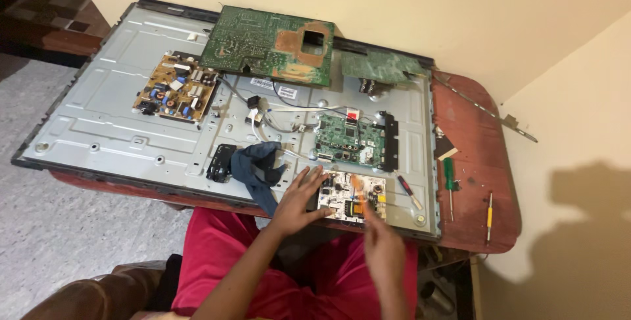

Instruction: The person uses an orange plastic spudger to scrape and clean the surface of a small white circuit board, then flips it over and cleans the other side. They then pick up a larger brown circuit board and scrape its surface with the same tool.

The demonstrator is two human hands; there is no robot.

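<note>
Resting: left hand (299, 196) lies flat, fingers apart, on the white circuit board (350, 197) at the panel's near edge.
Right hand (383, 244): blurred, fingers' state cannot be told.
Done: boards exposed on the metal back panel (112, 113).
Left: green main board (348, 139) apparently mounted.

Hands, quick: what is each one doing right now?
Left hand: open, fingers spread on the white circuit board.
Right hand: motion-blurred; cannot tell.

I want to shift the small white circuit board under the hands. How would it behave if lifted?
The white circuit board is a flat panel, so probably stiff and light. Its raised components look fragile, so edge grips seem safer. The left hand lies flat on its edge; the right hand is blurred.
</note>
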